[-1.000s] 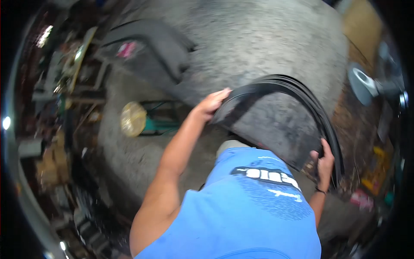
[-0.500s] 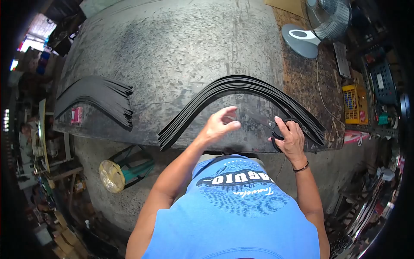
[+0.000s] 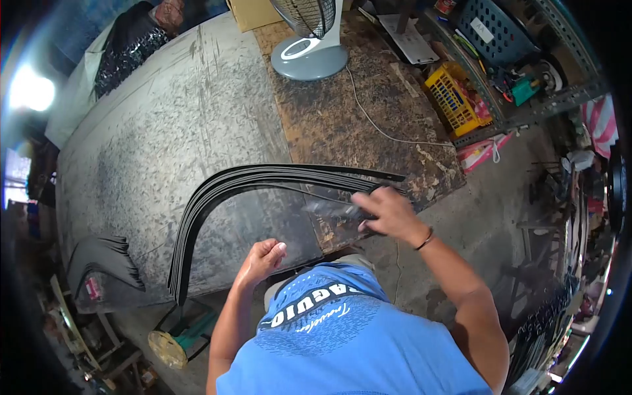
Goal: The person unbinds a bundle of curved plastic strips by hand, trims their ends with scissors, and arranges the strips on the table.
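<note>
My right hand (image 3: pixel 388 214) grips a pair of scissors (image 3: pixel 329 209). The blades point left and are smeared by motion, and the handles are mostly hidden by my fingers. Just beyond them, a stack of long black strips (image 3: pixel 197 197) lies bent in an arch on the table, its right ends close to my right hand. My left hand (image 3: pixel 264 259) is closed, fingers curled, over the near table edge inside the arch; nothing shows in it. A second bundle of dark strips (image 3: pixel 102 260) lies at the table's left end.
The worn table (image 3: pixel 138 158) has a wooden section (image 3: pixel 368 125) on its right. A fan (image 3: pixel 309 59) stands there, its cord trailing to the right. A yellow basket (image 3: pixel 457 99) and a blue crate (image 3: pixel 494 33) sit on the right. Below left is a green-framed stool (image 3: pixel 191 336).
My view has swung to the right. My left hand has gone from open to closed and drawn back toward the table edge. My right hand still holds the scissors, now nearer the strips' right ends.
</note>
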`<state>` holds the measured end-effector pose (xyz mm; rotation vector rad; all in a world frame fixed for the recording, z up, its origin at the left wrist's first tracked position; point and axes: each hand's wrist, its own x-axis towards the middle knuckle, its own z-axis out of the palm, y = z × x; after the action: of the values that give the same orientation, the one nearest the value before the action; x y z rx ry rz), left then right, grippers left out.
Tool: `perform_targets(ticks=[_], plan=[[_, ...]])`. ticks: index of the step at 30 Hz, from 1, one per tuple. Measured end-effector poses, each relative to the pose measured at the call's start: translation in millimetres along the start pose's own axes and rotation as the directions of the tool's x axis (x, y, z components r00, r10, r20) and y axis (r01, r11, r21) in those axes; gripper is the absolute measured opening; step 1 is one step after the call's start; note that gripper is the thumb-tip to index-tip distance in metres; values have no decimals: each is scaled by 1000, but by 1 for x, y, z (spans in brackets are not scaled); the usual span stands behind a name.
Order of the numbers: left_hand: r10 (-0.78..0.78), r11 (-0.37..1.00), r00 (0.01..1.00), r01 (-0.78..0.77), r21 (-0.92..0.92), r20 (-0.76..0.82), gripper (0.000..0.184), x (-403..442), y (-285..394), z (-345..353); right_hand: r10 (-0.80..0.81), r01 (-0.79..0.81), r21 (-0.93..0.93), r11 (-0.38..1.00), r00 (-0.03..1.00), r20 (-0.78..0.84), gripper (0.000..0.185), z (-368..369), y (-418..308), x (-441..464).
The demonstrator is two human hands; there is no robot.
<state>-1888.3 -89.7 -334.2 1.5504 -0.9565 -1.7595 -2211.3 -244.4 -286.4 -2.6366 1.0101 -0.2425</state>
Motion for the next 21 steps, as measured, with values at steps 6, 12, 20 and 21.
perform_targets(ticks=[6,12,20,21], plan=[[-94,969,901,180,169,-424,34,-1,-59,53,548,-476,323,818,816,-183,65,-2,193,24],[-191,857,612,485,173,-767,39,-82,-154,92,582,-551,254,795,811,-59,56,63,398,87],[-573,693,238,652,-309,-784,42,-177,-293,184,599,-634,-415,653,767,-228,58,71,376,133],[-582,689,205,638,-343,-787,42,-180,-288,191,511,-578,-357,734,816,-269,57,69,357,137]])
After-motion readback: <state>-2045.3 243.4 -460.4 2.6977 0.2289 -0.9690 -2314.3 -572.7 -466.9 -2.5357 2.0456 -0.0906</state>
